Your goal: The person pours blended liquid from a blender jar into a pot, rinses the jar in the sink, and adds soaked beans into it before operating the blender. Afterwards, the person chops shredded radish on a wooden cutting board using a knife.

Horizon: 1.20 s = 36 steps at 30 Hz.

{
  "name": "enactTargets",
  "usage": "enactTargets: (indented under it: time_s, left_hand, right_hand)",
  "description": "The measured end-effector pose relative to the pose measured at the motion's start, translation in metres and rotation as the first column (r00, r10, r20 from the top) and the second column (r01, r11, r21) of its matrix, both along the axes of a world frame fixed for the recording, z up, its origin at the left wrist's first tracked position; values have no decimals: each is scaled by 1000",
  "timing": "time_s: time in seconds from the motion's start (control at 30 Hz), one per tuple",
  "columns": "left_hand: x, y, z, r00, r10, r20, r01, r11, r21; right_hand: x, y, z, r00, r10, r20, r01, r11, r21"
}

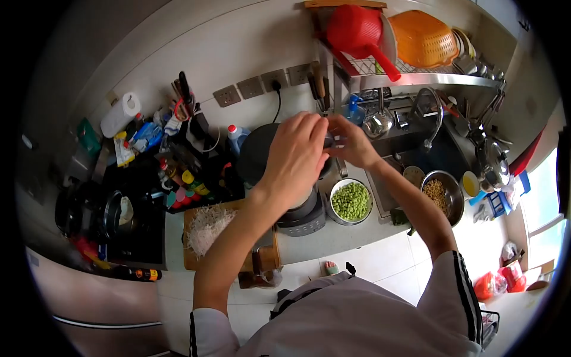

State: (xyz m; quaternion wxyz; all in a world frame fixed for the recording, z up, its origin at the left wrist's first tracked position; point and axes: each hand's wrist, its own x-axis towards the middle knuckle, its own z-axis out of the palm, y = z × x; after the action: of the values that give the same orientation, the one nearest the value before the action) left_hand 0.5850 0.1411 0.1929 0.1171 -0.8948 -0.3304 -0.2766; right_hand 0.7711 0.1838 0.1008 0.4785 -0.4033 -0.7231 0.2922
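Both of my hands are raised together over a dark blender-like appliance (301,219) on the counter. My left hand (299,146) is back up, its fingers pressed together, over the top of the appliance; whatever lies under the palm is hidden. Close against it, my right hand (351,141) has its fingers curled toward the left fingertips, around something I cannot make out. A bowl of chopped green beans (351,201) stands just right of the appliance. To the left, a heap of white noodle-like strands (209,228) lies on a wooden board (191,260).
The sink (443,156) and its faucet are at the right, with a metal bowl of peanut-like pieces (437,196) near the edge. A rack (410,79) holds a red colander (355,30) and an orange basket (422,38). Bottles and a stove (137,244) are left.
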Motion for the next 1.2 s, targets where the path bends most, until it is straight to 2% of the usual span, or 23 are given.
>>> enactTargets:
  time_s: [0.07, 0.13, 0.2, 0.33, 0.4, 0.47, 0.57, 0.67, 0.77, 0.97, 1.07, 1.13, 1.2]
  left_hand:
    - [18, 24, -2, 982, 53, -183, -67, 995, -71]
    - [31, 36, 0, 918, 77, -388, -159, 970, -182]
    - [34, 38, 1, 915, 47, -400, -130, 975, -182]
    - [35, 39, -3, 899, 13, -438, -101, 979, -179]
    - [35, 40, -3, 881, 16, -473, -103, 982, -158]
    - [37, 38, -2, 899, 42, -437, -114, 983, -141]
    - [42, 35, 0, 893, 91, -442, -159, 980, -121]
    - [47, 38, -2, 868, 113, -483, -187, 976, -109]
    - [50, 36, -4, 888, 128, -442, -199, 973, -117]
    - [48, 32, -6, 938, 94, -335, -144, 981, -128]
    - [45, 28, -9, 942, 78, -326, -135, 979, -155]
    - [43, 27, -14, 945, 86, -315, -150, 971, -186]
    - [41, 29, -23, 949, 65, -310, -99, 991, -94]
  right_hand:
    - [4, 11, -29, 1000, 10, -13, -9, 1000, 8]
    - [-4, -3, -20, 998, -34, -59, 36, 999, 32]
    - [-9, -9, -24, 982, -41, -182, 48, 998, 37]
    - [-10, -12, -22, 989, -56, -138, 58, 998, 13]
    - [-13, -14, -19, 983, -93, -160, 105, 992, 71]
    - [-14, -17, -12, 980, -146, -138, 160, 982, 102]
    - [-3, -9, -1, 981, -174, 85, 141, 942, 305]
    - [-2, -10, 9, 965, -180, 191, 128, 958, 256]
    - [-3, -9, 7, 980, -159, 119, 113, 941, 320]
    - [-2, -11, 10, 999, -46, 22, 37, 952, 303]
    - [-3, -9, 3, 999, -32, 20, 23, 936, 351]
    - [-3, -11, 0, 999, -33, 41, 18, 948, 319]
    - [-5, -15, -2, 999, -31, 27, 20, 941, 337]
